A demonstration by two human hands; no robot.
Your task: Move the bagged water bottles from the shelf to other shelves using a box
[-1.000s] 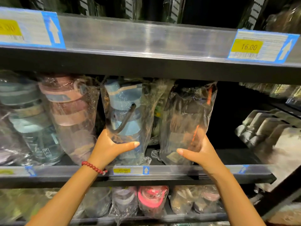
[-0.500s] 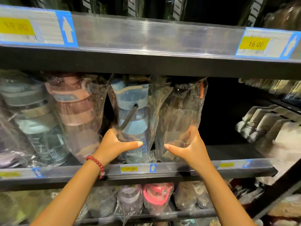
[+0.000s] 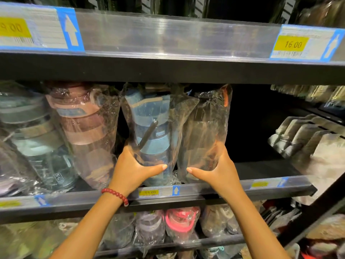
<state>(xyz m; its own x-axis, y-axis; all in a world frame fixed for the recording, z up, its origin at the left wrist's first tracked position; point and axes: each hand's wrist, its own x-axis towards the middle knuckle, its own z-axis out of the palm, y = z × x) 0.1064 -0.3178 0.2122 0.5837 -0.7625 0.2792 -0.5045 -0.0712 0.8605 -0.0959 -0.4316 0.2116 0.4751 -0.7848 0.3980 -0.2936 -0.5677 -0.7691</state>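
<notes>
My left hand (image 3: 130, 169) grips blue bottle (image 3: 153, 131), right hand (image 3: 218, 170) grips dark bottle (image 3: 205, 131) beside it, low on bags w/ thumbs in front, prob to lift both.

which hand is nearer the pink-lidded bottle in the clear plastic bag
Left. The left hand grips the bagged blue bottle directly beside the pink-lidded bottle; the right hand holds the dark bagged bottle, farther right.

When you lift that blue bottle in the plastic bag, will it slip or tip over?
It may slip a little: the clear bag around the blue bottle looks loose and shiny. The bottle itself looks hard, so it should stay stiff. It is tall and narrow, so it could tip, though the left hand grips it low.
</notes>
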